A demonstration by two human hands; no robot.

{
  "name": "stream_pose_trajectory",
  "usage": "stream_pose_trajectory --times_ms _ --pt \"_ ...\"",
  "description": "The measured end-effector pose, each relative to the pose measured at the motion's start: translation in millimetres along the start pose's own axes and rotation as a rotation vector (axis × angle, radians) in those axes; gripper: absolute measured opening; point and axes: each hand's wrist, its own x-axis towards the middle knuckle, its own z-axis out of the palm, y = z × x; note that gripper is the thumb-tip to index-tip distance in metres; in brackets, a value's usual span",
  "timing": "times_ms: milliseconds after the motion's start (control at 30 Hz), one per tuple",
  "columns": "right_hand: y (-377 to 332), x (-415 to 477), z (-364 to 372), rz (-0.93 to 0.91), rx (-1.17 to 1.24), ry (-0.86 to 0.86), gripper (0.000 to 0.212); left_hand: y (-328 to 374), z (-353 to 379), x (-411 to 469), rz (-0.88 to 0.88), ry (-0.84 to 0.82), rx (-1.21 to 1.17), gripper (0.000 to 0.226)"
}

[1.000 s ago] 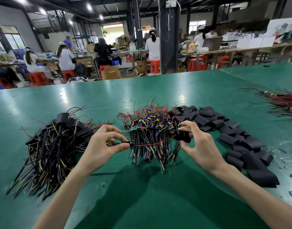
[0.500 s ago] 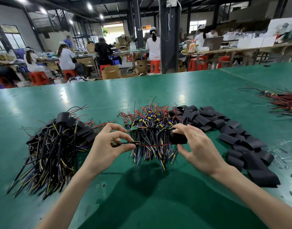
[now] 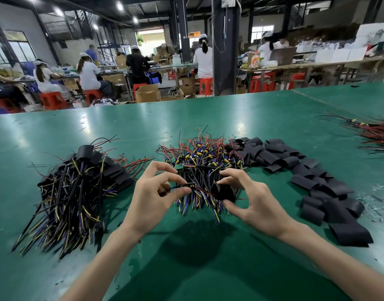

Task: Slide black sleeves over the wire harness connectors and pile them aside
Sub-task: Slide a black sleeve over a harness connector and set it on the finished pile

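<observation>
My left hand (image 3: pixel 153 193) pinches a small wire harness connector (image 3: pixel 190 185) between thumb and forefinger. Its red wire runs right into a black sleeve (image 3: pixel 224 191) that my right hand (image 3: pixel 250 199) holds open between thumb and fingers, a short gap from the connector. Behind both hands lies the heap of unsleeved harnesses (image 3: pixel 203 161) with red, blue and yellow wires. A pile of sleeved harnesses (image 3: pixel 78 187) lies on the left. Loose black sleeves (image 3: pixel 312 183) spread in a band to the right.
All of it rests on a green table (image 3: pixel 186 268). Another bunch of red wires (image 3: pixel 375 135) lies at the far right edge. Small scraps litter the table by the sleeves. Several seated workers, red stools and cardboard boxes fill the background beyond the table.
My right hand has brought the black sleeve down and left, closer to the connector, and the red wire now enters the sleeve. My left hand has kept its pinch on the connector.
</observation>
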Motion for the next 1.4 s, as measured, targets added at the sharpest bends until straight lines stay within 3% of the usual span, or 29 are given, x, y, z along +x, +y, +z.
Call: stream_pose_trajectory --times_ms 267,667,900,1133,1400 --pt "-9 -1 2 0.089 0.142 0.002 0.057 1 2 -2 -0.015 -0.004 -0.027 0.010" --pt "-10 -1 4 0.060 0.170 -0.009 0.057 7 4 -3 0.030 -0.012 -0.015 0.012" --pt "8 3 -4 0.067 -0.024 0.174 0.055 1 -17 8 0.047 0.151 -0.017 0.011" --pt "16 6 -9 0.148 -0.086 0.342 0.049 -3 -20 7 0.103 0.151 -0.036 0.015" --pt "16 7 -11 0.193 -0.079 0.381 0.051 -5 -18 7 0.130 0.160 -0.045 0.016"
